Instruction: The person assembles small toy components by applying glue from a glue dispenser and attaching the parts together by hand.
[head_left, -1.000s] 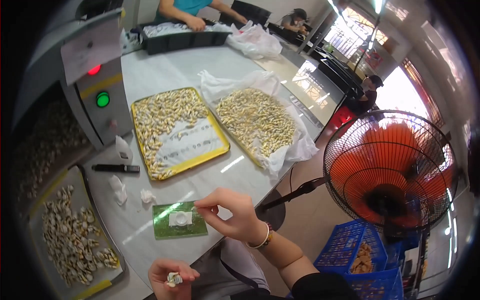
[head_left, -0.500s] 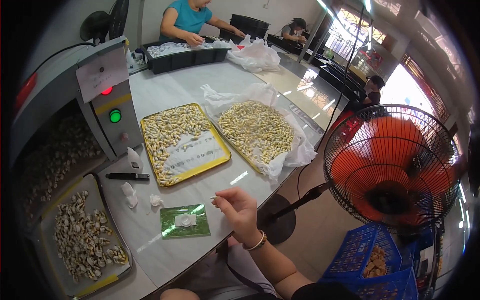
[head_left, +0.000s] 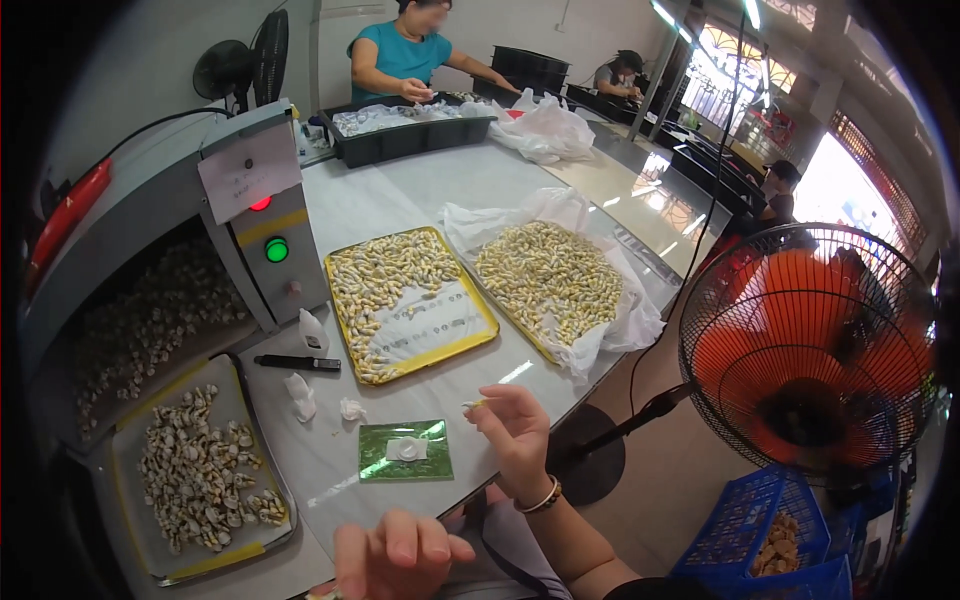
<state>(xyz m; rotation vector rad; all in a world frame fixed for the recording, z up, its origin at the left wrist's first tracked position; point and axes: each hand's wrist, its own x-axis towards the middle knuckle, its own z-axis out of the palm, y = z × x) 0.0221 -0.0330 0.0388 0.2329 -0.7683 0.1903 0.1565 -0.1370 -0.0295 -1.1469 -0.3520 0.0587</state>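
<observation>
My right hand (head_left: 515, 440) is raised over the table's front edge, pinching a small white-and-yellow piece (head_left: 472, 404) between thumb and fingertips. At the lower edge my left hand (head_left: 400, 555) has curled fingers; a bit of something pale and yellowish shows by its fingertips, mostly cut off by the frame. Between the hands and the trays lies a green mat (head_left: 375, 465) with a small white pad and a round, clear whitish blob (head_left: 408, 450) on it. Beyond it, a yellow-rimmed tray (head_left: 440, 352) holds many small yellow-and-white pieces, partly in rows.
A plastic-lined tray of similar pieces (head_left: 550, 275) stands right of it. At left are a tray of clustered pieces (head_left: 200, 470), a grey machine (head_left: 262, 220), a black pen-like tool (head_left: 297, 363), a white bottle (head_left: 312, 330) and crumpled tissues (head_left: 300, 397). A fan (head_left: 805, 350) stands right; a co-worker (head_left: 400, 55) sits opposite.
My left hand has come into view at the lower edge. My right hand still holds its small piece. The whole view has shifted, so the scene sits further right and slightly lower.
</observation>
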